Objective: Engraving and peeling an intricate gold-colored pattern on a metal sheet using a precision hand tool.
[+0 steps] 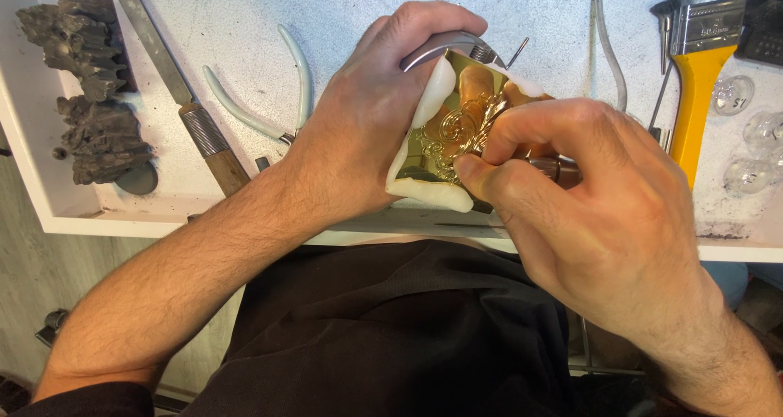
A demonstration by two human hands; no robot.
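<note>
**Both hands on a gold ornament at the bench edge**

The left hand point(371, 115) was wrapped around a shiny gold plate point(469, 86) bedded in a white, putty-like pad point(428, 192), gripping it from the nine o'clock side with a curved metal tool point(444, 46) under the fingers. The right hand point(599, 209) came in from four o'clock, thumb and forefinger pinched narrowly on a gold scrollwork ornament point(461, 131) lying on the plate. The piece sat near the front edge of the white workbench point(351, 13), just above the person's dark apron point(391, 327).

No labels could be read clearly; faint marks showed on the metal band of a yellow-handled brush point(697, 58) at two o'clock and on one of several clear glass bulbs point(734, 95) beside it.

Pale-handled pliers point(277, 99) lay at ten o'clock, touching the left wrist. A wooden-handled file point(183, 99) ran diagonally beyond them, and dark, ridged lumps point(90, 99), perhaps castings, stood at nine o'clock. The hands hid most of the plate.
</note>
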